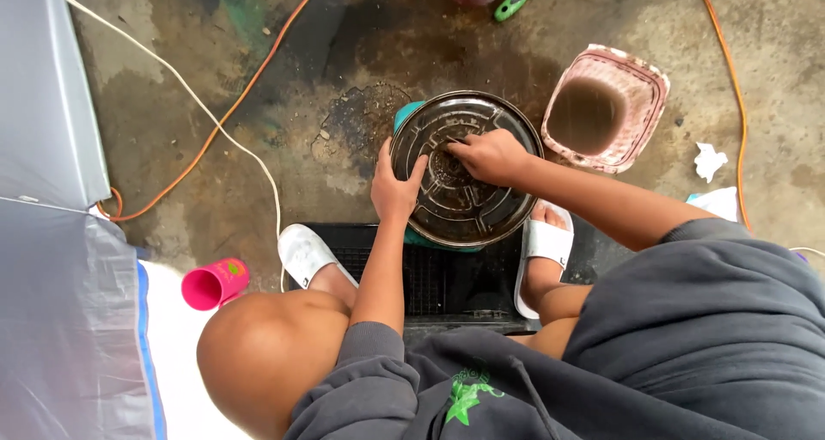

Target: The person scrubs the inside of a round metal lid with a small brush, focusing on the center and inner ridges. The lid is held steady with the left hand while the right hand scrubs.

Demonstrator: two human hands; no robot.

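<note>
A round dark metal tray [490, 225], wet and ridged, rests on a teal basin [406, 113] in front of me. My left hand [394, 186] grips the tray's left rim. My right hand [488, 155] is pressed on the tray's centre, fingers curled; whether a scrubber is under them is hidden. I squat over a black grate [430, 277] with white slippers on both feet [302, 251].
A pink square tub [644, 75] of murky water stands to the right. A pink cup [210, 285] lies at the left. Orange cable [215, 122] and white cord [172, 70] run across the wet concrete floor. A green-handled tool [516, 0] lies at the top. Grey sheeting [51, 234] covers the left.
</note>
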